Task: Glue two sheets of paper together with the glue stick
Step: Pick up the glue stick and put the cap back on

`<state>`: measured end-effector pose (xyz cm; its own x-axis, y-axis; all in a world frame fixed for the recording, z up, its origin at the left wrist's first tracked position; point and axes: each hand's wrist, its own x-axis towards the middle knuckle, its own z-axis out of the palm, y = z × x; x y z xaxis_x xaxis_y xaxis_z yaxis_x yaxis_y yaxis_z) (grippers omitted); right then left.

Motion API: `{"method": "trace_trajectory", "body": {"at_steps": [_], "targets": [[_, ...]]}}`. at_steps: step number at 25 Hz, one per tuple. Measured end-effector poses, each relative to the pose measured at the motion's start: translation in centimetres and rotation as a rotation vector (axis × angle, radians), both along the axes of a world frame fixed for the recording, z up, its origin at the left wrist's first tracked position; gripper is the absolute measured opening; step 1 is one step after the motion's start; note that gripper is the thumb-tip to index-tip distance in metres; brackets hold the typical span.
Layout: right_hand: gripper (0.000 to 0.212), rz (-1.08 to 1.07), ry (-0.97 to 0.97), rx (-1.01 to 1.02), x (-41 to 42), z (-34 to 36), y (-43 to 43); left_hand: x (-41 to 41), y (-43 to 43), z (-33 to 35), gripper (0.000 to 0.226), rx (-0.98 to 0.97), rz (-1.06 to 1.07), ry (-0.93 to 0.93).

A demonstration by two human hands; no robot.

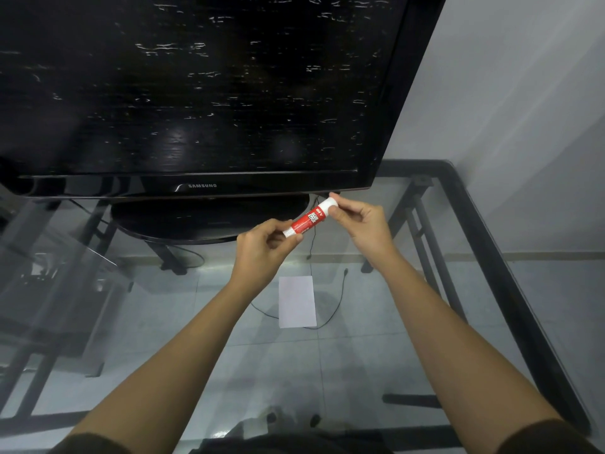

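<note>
Glass table point(409, 322): both hands grip glue stick point(308, 219) above paper point(297, 301).

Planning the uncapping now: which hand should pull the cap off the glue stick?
Probably the right hand: its fingertips already pinch the white cap end of the glue stick. The left hand grips the bottom end and can steady the tube above the paper.

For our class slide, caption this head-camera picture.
Both hands, left and right, hold a glue stick above paper on a glass table.
</note>
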<state>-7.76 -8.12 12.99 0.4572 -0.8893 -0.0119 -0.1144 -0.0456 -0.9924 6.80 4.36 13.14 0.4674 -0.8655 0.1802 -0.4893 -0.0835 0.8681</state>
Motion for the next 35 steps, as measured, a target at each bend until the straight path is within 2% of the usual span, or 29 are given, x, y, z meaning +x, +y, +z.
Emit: {"method": "trace_trajectory", "body": {"at_steps": [3,4,7,10,12,17,20,23,27,35], "targets": [[0.069,-0.014,-0.053,0.106,0.6,0.1,0.1,-0.3,-0.6,-0.2,0.022,-0.037,0.013,0.1],[0.071,-0.001,-0.032,0.169,0.7,-0.1,0.1,-0.4,-0.7,-0.5,0.021,-0.039,0.014,0.117],[0.04,0.11,0.059,0.261,1.0,-1.4,0.4,-0.6,-1.0,-1.9,0.021,-0.007,-0.007,0.115],[0.026,0.072,0.057,0.27,0.9,-3.1,0.6,-0.2,-1.1,-4.0,0.036,0.088,-0.066,0.054],[0.023,0.022,0.137,0.212,0.6,-4.1,0.6,0.3,-1.0,-6.0,0.048,0.205,-0.087,-0.051],[0.007,-0.07,0.345,0.012,-1.4,-7.7,1.1,1.7,0.7,-11.3,0.052,0.437,-0.09,-0.249],[0.01,-0.069,0.38,-0.014,-2.4,-9.2,1.2,2.7,1.8,-14.0,0.054,0.579,-0.102,-0.422],[0.01,-0.058,0.403,-0.004,-3.0,-10.1,1.2,2.9,3.0,-16.0,0.056,0.682,-0.126,-0.51],[0.013,-0.037,0.431,-0.045,-3.1,-10.6,1.3,2.6,3.5,-17.0,0.058,0.736,-0.13,-0.612],[0.024,0.037,0.542,-0.12,-3.0,-10.2,0.5,2.7,3.3,-17.3,0.06,0.737,-0.127,-0.629]]}}
